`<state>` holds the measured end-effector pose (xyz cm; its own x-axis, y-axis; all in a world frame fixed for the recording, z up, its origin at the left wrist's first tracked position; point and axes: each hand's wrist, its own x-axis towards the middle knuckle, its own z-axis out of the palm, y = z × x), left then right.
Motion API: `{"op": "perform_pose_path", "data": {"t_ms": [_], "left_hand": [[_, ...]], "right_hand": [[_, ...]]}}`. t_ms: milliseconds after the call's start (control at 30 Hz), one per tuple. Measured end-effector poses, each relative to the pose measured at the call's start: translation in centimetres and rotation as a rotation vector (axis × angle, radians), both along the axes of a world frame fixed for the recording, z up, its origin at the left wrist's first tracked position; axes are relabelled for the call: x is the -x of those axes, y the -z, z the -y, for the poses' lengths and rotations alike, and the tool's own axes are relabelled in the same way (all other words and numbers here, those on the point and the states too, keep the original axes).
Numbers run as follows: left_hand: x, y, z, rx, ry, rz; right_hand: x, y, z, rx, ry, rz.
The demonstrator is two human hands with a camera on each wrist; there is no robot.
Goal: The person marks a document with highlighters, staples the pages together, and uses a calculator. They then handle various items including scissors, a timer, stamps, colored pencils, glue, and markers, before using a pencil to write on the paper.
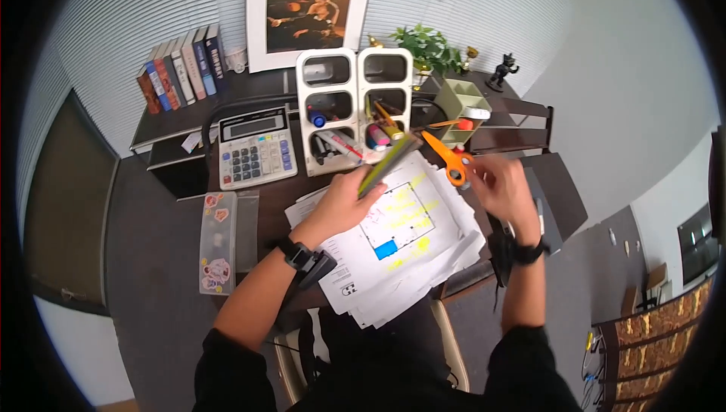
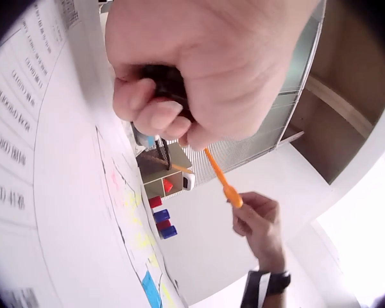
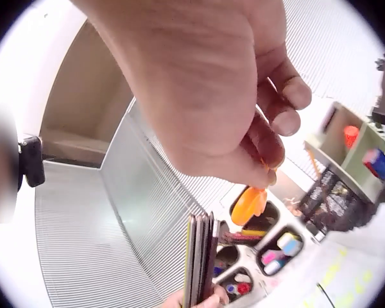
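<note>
My left hand (image 1: 344, 202) grips a bundle of long thin dark pieces (image 3: 201, 256) with a yellow-green side (image 1: 384, 166). Its fingers curl round the lower end in the left wrist view, where only a dark end shows. Between thumb and fingertips, my right hand (image 1: 501, 187) pinches orange scissors (image 1: 452, 164) by the handle end. They point toward the organizer, raised off the desk; in the right wrist view the handle (image 3: 248, 205) hangs below the fingertips. Under both hands lie printed papers (image 1: 401, 223) with yellow marks and a blue patch (image 1: 386, 250).
A white organizer (image 1: 327, 113) with pens and markers stands behind the papers, a green desk caddy (image 1: 459, 99) to its right. Left are a calculator (image 1: 258, 156) and a clear sticker-covered case (image 1: 218, 244). Books (image 1: 186, 71), a framed picture (image 1: 310, 15) and a plant (image 1: 429, 46) stand at the back.
</note>
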<state>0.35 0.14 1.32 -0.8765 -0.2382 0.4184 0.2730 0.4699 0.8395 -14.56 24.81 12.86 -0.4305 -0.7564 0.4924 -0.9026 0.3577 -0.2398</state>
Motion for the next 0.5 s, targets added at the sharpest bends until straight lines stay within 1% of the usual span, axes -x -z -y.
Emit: {"op": "perform_pose_path", "data": {"t_ms": [33,67,100,133,167,200,267,333,367,400,467,500], "left_hand": [[-0.3,-0.4,-0.1,0.108,-0.010,0.067],[-0.4,-0.3,-0.3,0.116,-0.015,0.094],[-0.5,-0.2,-0.4,0.212,-0.040,0.134],[-0.5,-0.4,-0.5,0.319,-0.059,0.168],[-0.7,-0.2,-0.7,0.382,-0.114,0.172],[-0.6,-0.2,-0.7,0.412,-0.099,0.187],[-0.3,0.0,-0.3,0.465,-0.154,0.189],[-0.3,0.3,-0.2,0.516,-0.154,0.224],[-0.3,0.4,0.0,0.542,-0.163,0.238],[-0.1,0.8,0.1,0.481,-0.141,0.217],[-0.1,0.4,-0.4,0.366,-0.109,0.227],[-0.2,0.1,-0.5,0.361,-0.092,0.234]], "right_hand": [[-0.7,2.4,-0.4,0.066,0.065,0.071],[-1.3,4.8,-0.8,0.134,0.142,0.151],[-1.1,7.3,-1.1,0.203,0.149,0.143],[-2.2,8.5,-1.3,0.187,0.221,0.227],[-3.6,9.3,-1.3,0.213,0.243,0.258],[-4.7,10.0,-1.6,0.238,0.263,0.287],[-6.0,12.0,-2.0,0.312,0.243,0.306],[-7.5,12.7,-1.8,0.380,0.181,0.289],[-7.8,12.9,-1.6,0.415,0.147,0.321],[-8.0,13.4,-1.2,0.445,0.154,0.337],[-8.5,14.1,-0.6,0.529,0.053,0.418],[-8.5,14.5,-0.5,0.540,0.046,0.462]]}}
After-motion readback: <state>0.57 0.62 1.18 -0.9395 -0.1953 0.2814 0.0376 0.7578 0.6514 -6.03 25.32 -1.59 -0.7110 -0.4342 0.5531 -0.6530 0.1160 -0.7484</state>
